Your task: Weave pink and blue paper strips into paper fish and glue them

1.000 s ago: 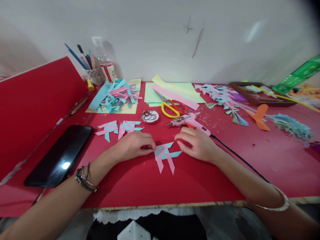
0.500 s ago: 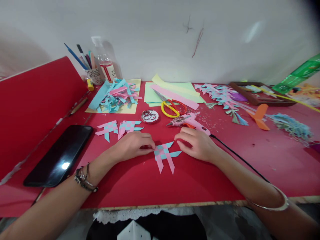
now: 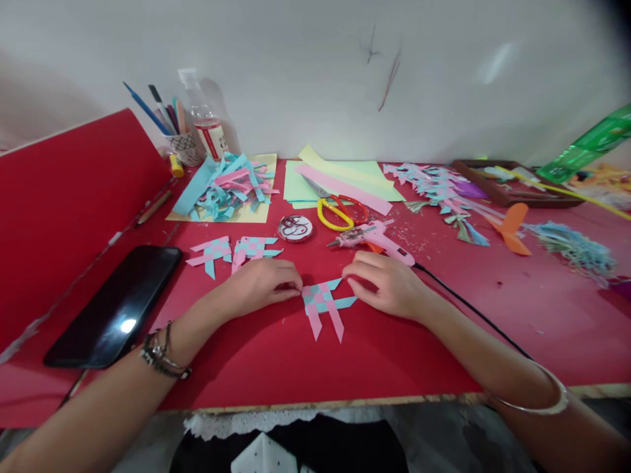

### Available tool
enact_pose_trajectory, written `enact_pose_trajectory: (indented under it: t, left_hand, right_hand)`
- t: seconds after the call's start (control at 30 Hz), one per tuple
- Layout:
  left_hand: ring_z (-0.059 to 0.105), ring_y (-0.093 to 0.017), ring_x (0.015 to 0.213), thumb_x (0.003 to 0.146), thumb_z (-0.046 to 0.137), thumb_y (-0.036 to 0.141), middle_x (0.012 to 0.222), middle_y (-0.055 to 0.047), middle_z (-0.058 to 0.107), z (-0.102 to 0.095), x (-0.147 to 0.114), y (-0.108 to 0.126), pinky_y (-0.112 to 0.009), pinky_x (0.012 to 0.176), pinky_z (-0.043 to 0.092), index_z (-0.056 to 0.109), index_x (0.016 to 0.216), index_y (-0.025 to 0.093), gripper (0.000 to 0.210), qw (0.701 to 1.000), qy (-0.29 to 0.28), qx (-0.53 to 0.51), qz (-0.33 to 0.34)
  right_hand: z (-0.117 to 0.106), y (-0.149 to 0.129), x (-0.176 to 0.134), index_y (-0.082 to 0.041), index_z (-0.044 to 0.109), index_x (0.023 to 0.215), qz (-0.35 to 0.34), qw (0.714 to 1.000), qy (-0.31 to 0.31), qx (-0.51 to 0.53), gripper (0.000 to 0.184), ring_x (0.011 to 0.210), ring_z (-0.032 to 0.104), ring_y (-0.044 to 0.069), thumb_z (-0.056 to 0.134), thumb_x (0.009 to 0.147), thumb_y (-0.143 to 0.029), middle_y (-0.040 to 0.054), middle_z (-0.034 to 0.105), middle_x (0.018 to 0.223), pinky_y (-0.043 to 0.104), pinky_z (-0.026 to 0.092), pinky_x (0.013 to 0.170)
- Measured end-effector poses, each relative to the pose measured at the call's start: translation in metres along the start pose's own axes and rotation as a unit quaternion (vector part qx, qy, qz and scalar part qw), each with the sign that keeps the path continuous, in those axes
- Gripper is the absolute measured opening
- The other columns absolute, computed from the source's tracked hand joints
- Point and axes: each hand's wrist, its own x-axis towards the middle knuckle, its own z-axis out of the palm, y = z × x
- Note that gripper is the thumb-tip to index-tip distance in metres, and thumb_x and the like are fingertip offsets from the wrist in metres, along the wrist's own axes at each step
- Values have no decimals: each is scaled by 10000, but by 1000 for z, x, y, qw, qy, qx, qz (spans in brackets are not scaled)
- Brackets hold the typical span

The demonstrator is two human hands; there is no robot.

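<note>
A woven paper fish (image 3: pixel 323 299) in pink and light blue lies flat on the red tabletop, its pink tails pointing toward me and its blue ones to the right. At its left corner, my left hand (image 3: pixel 269 282) is closed, thumb and fingertips pinched at the paper's edge. My right hand (image 3: pixel 384 282) rests just beyond the upper blue tail, fingers loosely curled, with a small gap between thumb and forefinger. Two similar fish, one woven piece (image 3: pixel 213 253) and another woven piece (image 3: pixel 254 248), lie behind my left hand, which partly covers the nearer one.
Behind my right hand are a pink glue gun (image 3: pixel 377 238) with a black cord, scissors (image 3: pixel 340 211) and a small round dish (image 3: pixel 295 228). Paper strips (image 3: pixel 231 187) are heaped at back left. A phone (image 3: pixel 116 305) lies left; a string of woven fish (image 3: pixel 434 187) lies back right.
My left fingertips have drawn back very slightly from the fish's corner. The fish and my right hand stay nearly where they were; the whole view has shifted a little.
</note>
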Motion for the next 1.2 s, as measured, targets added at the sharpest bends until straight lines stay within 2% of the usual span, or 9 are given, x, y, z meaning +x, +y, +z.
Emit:
enact_pose_trajectory:
  t: [0.2, 0.33, 0.43, 0.57, 0.7, 0.83, 1.0, 1.2]
  left_hand:
    - [547, -98, 699, 830, 449, 276, 819, -2, 604, 2, 0, -1, -184, 616, 378, 587, 804, 194, 163, 1000, 5, -3, -11]
    - [549, -95, 672, 809, 482, 270, 779, 3, 606, 3, 2, 5, -192, 625, 398, 585, 790, 184, 135, 993, 62, -84, -47]
    - [499, -55, 498, 790, 511, 313, 673, 19, 578, 3, 5, 15, -181, 529, 400, 569, 762, 157, 169, 960, 114, -234, -105]
    - [408, -24, 412, 766, 535, 359, 632, 31, 548, 5, 9, 26, -167, 433, 354, 550, 743, 142, 219, 896, 145, -398, -133]
    - [343, -13, 401, 740, 573, 367, 620, 36, 553, 8, 9, 29, -164, 407, 312, 552, 739, 147, 221, 833, 148, -516, -134]
    - [327, -11, 409, 706, 616, 389, 622, 27, 562, 11, 8, 30, -155, 388, 278, 580, 753, 150, 246, 780, 162, -587, -146]
    - [332, -2, 402, 704, 633, 346, 592, 42, 549, 13, 7, 31, -141, 377, 253, 598, 730, 154, 197, 751, 166, -621, -154]
    - [328, -2, 385, 697, 637, 338, 585, 38, 574, 12, 8, 34, -150, 372, 249, 624, 697, 152, 186, 758, 161, -609, -170]
  right_hand:
    - [0, 1, -1, -177, 571, 850, -1, 1000, -5, -1, 177, 695, 503, 131, 399, 825, -212, 44, 548, 775, 236, 379, 610]
    - [1, -4, 0, -173, 562, 852, 10, 1000, 10, 15, 161, 695, 513, 134, 409, 821, -210, 50, 557, 788, 242, 394, 607]
    - [3, -16, 5, -176, 542, 900, 59, 990, 60, 112, 137, 654, 520, 117, 452, 813, -231, 32, 559, 768, 233, 420, 590]
    - [8, -34, 15, -203, 543, 947, 95, 951, 119, 270, 166, 666, 550, 106, 520, 792, -258, 7, 572, 761, 227, 466, 615]
    - [12, -47, 25, -195, 575, 861, 120, 923, 153, 331, 99, 671, 575, 104, 546, 773, -229, 19, 598, 823, 223, 481, 599]
    - [13, -57, 31, -191, 577, 833, 145, 900, 194, 362, 85, 595, 580, 91, 569, 759, -233, 3, 611, 762, 212, 486, 559]
    - [12, -64, 34, -190, 580, 796, 138, 896, 222, 360, 36, 640, 597, 95, 563, 765, -197, -9, 607, 728, 210, 494, 591]
    - [12, -63, 31, -189, 588, 803, 102, 924, 245, 276, 55, 676, 591, 97, 544, 781, -165, -7, 620, 724, 214, 479, 632]
